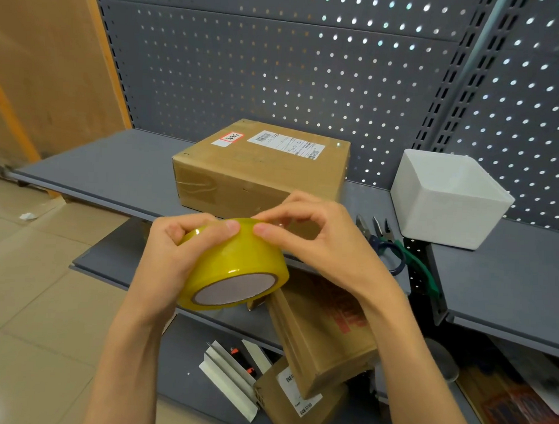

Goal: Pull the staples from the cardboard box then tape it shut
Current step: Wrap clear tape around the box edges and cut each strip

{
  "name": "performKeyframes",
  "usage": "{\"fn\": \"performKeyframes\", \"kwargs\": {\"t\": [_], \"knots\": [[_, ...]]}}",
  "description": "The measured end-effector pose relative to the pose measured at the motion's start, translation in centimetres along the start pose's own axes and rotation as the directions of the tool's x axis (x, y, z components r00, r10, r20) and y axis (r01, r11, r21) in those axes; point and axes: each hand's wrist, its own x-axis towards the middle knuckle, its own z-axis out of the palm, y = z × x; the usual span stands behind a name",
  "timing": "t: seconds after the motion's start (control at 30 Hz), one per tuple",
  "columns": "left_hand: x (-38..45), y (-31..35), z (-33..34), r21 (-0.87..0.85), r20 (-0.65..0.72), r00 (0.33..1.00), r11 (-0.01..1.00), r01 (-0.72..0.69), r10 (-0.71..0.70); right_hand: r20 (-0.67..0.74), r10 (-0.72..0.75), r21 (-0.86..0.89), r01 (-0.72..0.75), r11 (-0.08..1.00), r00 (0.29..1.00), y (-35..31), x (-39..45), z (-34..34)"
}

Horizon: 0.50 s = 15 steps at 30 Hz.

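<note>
Tape end hunt, box point(261, 166) waiting!
L hand point(170, 252) grips roll point(234, 267), R hand point(306, 235) pinches its edge; tape could split if peeled crooked.

White bin point(445, 200) on grey shelf point(113, 172)

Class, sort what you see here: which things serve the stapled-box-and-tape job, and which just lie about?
For the job: cardboard box, tape roll held by left hand and right hand, pliers.
Lying about: white bin, lower-shelf boxes, folded white strips.
</note>
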Motion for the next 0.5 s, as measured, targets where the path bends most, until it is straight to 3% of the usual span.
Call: {"fn": "performKeyframes", "kwargs": {"t": [0.1,0.2,0.3,0.43,0.5], "knots": [[0.1,-0.2,-0.1,-0.039,-0.025,0.999,0.999,0.036,-0.037,0.048,-0.009,-0.142,0.016,0.99,0.999,-0.3,0.0,-0.4],[0.4,-0.4,0.0,-0.064,-0.119,0.992,0.997,0.037,-0.045,-0.067,-0.034,-0.147,0.024,0.989,0.997,0.0,0.3,0.7],[0.6,-0.4,0.3,-0.008,-0.194,0.981,1.0,-0.015,0.013,-0.249,0.015,0.001,-0.015,1.0,0.968,0.4,0.4,2.1],[0.5,-0.2,0.0,0.043,-0.193,0.979,0.997,-0.063,0.07,-0.313,0.048,0.08,-0.024,0.996,0.949,0.6,0.6,2.4],[0.4,-0.2,-0.3,-0.026,-0.188,0.98,0.997,-0.068,0.062,-0.33,0.161,0.332,-0.045,0.942,0.93,0.6,0.6,1.9]]}}
